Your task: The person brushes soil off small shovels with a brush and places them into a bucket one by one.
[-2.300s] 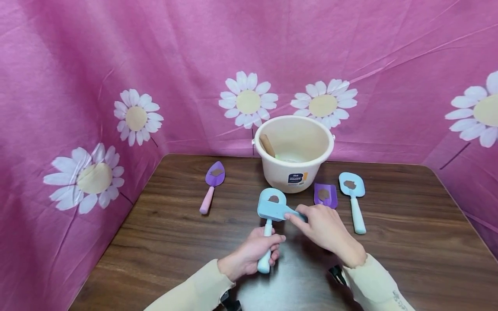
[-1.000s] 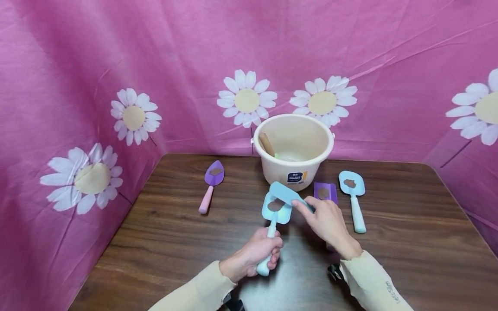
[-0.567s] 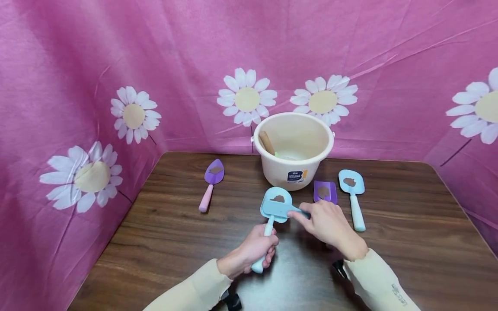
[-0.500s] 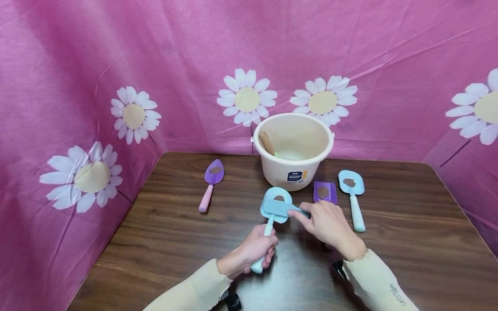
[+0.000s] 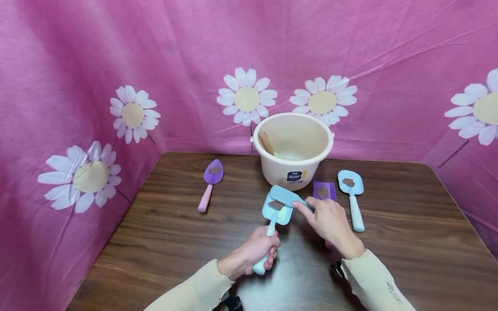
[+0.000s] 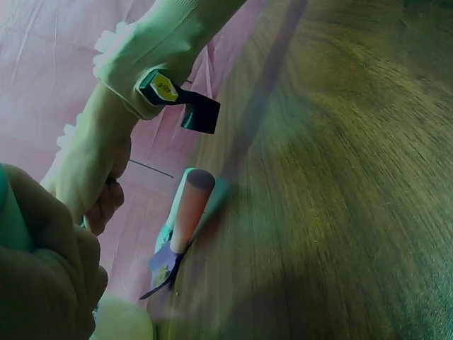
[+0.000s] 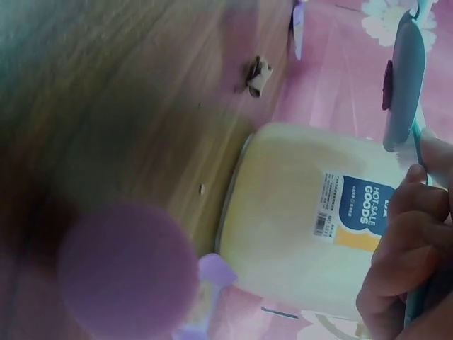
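Observation:
My left hand (image 5: 258,249) grips the pale handle of a light-blue toy shovel (image 5: 285,216). A brown patch (image 5: 276,205) shows on its blade, raised in front of the bucket. My right hand (image 5: 330,222) holds a blue brush (image 5: 283,195) with a flat head and a dark handle; pale bristles (image 7: 405,154) show under it in the right wrist view. The brush head lies over the blade's upper edge, partly covering it; contact is hard to tell. In the left wrist view, my left hand's fingers (image 6: 67,262) curl around the handle, the blade out of view.
A cream bucket (image 5: 288,175) with a wooden handle (image 5: 266,143) inside stands at the back. A purple trowel (image 5: 210,181) lies left. On the right lie a purple shovel (image 5: 328,188), partly hidden by my right hand, and another blue shovel (image 5: 354,207). Each bears a brown patch.
The brush has moved back and forth over the shovel's blade; since half a second ago it has shifted up toward the bucket, uncovering the lower blade. The left hand keeps its hold.

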`<action>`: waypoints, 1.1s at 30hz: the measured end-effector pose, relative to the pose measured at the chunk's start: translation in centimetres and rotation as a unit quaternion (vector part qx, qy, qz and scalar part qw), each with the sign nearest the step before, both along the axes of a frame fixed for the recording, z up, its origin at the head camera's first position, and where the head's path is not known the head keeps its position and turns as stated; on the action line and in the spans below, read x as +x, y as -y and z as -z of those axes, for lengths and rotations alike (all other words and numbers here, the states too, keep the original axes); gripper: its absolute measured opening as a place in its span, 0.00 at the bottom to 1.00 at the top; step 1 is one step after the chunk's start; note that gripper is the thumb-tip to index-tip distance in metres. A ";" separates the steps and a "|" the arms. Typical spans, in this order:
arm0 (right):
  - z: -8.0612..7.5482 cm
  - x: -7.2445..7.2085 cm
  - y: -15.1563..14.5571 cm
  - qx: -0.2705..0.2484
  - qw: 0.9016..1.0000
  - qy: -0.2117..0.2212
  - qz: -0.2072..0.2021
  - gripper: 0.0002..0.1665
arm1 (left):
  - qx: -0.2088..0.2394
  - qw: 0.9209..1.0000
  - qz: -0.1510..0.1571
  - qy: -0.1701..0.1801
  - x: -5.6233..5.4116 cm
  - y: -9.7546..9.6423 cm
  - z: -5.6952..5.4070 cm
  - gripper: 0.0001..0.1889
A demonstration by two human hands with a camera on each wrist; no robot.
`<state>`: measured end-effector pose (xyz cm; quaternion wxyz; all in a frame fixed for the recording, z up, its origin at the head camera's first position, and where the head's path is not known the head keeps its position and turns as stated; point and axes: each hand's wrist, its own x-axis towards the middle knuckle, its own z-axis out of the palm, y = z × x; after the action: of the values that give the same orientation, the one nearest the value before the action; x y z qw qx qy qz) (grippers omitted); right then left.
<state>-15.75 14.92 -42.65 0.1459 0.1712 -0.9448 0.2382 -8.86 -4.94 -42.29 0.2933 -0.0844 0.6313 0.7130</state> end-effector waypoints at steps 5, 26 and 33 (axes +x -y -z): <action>-0.1 0.3 0.0 -0.032 0.999 -0.019 -0.012 0.24 | 0.010 1.000 -0.013 0.005 -0.2 -0.2 0.1 0.10; 0.1 -0.1 -0.7 0.062 0.996 -0.055 -0.029 0.28 | 0.032 0.999 0.003 0.020 0.3 0.0 0.0 0.10; 0.4 -0.4 -1.5 0.042 0.999 -0.026 -0.002 0.28 | 0.065 0.997 0.021 0.042 0.7 -0.6 0.7 0.10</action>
<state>-16.16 16.46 -43.09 0.1631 0.1856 -0.9493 0.1942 -8.14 -4.38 -43.04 0.3392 -0.0822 0.5725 0.7419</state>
